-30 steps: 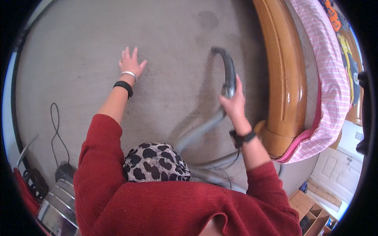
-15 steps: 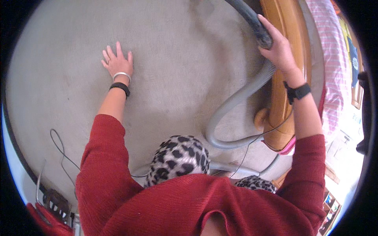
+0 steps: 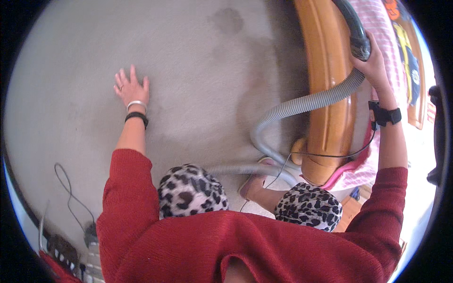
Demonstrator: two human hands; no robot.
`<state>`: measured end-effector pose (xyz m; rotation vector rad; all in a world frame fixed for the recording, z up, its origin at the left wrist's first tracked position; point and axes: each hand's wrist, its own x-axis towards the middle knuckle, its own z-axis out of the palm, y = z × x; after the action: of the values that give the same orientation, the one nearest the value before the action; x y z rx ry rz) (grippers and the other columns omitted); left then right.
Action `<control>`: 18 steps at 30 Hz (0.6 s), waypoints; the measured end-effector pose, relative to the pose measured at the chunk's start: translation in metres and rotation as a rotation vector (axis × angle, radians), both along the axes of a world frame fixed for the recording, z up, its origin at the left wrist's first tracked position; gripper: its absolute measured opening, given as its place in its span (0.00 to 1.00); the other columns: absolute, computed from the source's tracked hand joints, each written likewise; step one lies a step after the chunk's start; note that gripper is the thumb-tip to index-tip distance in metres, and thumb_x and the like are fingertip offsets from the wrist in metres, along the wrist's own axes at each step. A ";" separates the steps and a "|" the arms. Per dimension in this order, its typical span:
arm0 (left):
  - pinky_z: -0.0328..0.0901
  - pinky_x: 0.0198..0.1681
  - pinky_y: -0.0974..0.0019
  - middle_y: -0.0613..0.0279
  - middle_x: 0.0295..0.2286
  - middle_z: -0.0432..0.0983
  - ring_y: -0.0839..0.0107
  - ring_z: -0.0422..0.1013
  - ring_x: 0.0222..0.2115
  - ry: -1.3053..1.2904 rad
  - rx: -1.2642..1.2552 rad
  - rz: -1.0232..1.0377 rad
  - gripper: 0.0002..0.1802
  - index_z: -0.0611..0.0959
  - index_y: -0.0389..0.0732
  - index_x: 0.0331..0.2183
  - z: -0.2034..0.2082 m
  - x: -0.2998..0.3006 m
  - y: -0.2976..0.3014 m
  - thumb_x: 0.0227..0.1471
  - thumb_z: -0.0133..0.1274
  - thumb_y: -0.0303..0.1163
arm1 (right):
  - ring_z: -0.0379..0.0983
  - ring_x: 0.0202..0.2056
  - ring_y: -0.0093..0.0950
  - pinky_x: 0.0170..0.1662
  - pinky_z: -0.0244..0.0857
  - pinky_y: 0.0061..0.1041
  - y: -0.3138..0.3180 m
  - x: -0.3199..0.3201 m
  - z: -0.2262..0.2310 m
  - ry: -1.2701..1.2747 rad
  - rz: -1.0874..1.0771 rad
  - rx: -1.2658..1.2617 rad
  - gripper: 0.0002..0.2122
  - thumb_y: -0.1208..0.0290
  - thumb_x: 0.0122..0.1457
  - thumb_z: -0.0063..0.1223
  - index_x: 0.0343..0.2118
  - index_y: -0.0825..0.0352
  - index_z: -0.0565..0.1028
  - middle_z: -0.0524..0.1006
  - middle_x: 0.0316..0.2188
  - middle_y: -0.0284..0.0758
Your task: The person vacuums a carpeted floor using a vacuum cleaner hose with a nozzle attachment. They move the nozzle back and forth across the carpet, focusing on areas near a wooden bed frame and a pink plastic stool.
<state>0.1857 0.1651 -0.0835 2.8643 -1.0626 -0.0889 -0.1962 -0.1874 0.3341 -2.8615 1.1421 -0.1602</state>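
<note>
Item: dark curved tube (image 3: 351, 19), smooth and glossy, hard plastic by its look. It appears in front of the bed's long side edge; its far end runs out of view, and contact with the bedding cannot be told.

Right hand (image 3: 375, 68): grip clasped around the tube's lower end, beside its joint with the ribbed hose — presumably held there because the rigid part steers the flexible one.

Ribbed hose (image 3: 302, 106): grey, ringed, pliable; crosses in front of the wooden bed rail (image 3: 325, 61), then bends toward the floor by the bed's near corner. The slack loop probably leaves the arm room.

Left hand (image 3: 132, 90): grip released, nothing held, fingers fanned above the bare grey floor (image 3: 188, 94), well apart from the bed's edge — perhaps out for balance; whether it touches cannot be told.

Also: rail of varnished, rounded wood; striped pink-and-white bedding (image 3: 377, 19), soft cloth; thin black cord (image 3: 325, 155), near the bed's corner.
</note>
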 end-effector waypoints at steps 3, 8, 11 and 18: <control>0.40 0.63 0.41 0.52 0.63 0.49 0.54 0.41 0.65 -0.078 -0.092 -0.044 0.37 0.62 0.56 0.61 -0.006 0.004 0.001 0.52 0.49 0.53 | 0.70 0.45 0.24 0.52 0.63 0.26 0.001 -0.016 -0.026 -0.136 -0.083 0.153 0.36 0.71 0.42 0.64 0.57 0.68 0.63 0.75 0.42 0.35; 0.50 0.62 0.49 0.46 0.60 0.54 0.47 0.51 0.60 0.316 -0.237 -0.213 0.33 0.69 0.51 0.58 -0.001 0.050 0.010 0.54 0.48 0.54 | 0.72 0.41 0.23 0.48 0.65 0.24 -0.008 -0.013 -0.062 -0.229 0.094 0.128 0.33 0.66 0.44 0.66 0.54 0.69 0.66 0.75 0.39 0.34; 0.55 0.59 0.54 0.43 0.57 0.60 0.45 0.58 0.56 0.357 -0.339 -0.042 0.30 0.73 0.46 0.54 0.023 0.061 0.026 0.55 0.48 0.52 | 0.72 0.40 0.22 0.46 0.66 0.24 -0.012 -0.023 -0.075 -0.225 0.020 0.135 0.33 0.65 0.44 0.67 0.54 0.70 0.66 0.77 0.38 0.34; 0.62 0.53 0.59 0.48 0.50 0.69 0.58 0.66 0.50 0.574 -0.445 0.044 0.23 0.74 0.40 0.52 0.171 -0.050 0.085 0.56 0.51 0.38 | 0.72 0.40 0.22 0.47 0.66 0.23 0.031 -0.115 -0.079 -0.394 -0.200 0.276 0.33 0.68 0.45 0.67 0.54 0.71 0.64 0.76 0.38 0.34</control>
<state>0.1359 0.2499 0.0876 2.2503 -0.7773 -0.5550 -0.3116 -0.1569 0.2550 -2.3376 1.2463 -0.5061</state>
